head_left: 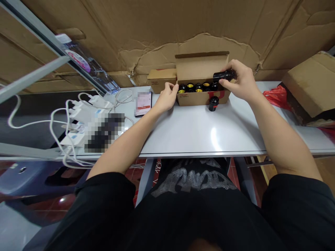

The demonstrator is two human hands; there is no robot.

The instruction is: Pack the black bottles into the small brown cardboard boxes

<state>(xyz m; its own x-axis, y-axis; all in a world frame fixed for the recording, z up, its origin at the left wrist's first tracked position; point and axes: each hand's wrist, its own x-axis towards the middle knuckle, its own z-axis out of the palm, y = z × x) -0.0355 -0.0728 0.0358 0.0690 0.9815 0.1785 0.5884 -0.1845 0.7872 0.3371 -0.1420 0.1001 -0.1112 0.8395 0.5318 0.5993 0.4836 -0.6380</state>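
While the left hand (168,96) pinches the left edge of an open carton (188,100), apparently to steady it, the right hand (243,79) grips a black cylinder (220,76) between its fingers above the carton's right end. The held cylinder is tipped nearly level, its free end pointing left; that grip on its right part probably leaves the other end unobstructed. Inside the carton, more black cylinders (198,87) sit close together, some showing yellow rings, and the raised far flap leaves the top accessible. A loose cylinder (214,103) with a red mark stands against or just beside the near wall; contact is unclear.

Along the desk (188,130), bare white surface stretches from the carton to the near edge, giving both forearms room. Movement looks tighter to the left, where a closed carton (162,77), a phone (143,104) and white cables (68,122) lie, and to the far right, where a red plastic bag (277,97) adjoins a large cardboard box (310,83).
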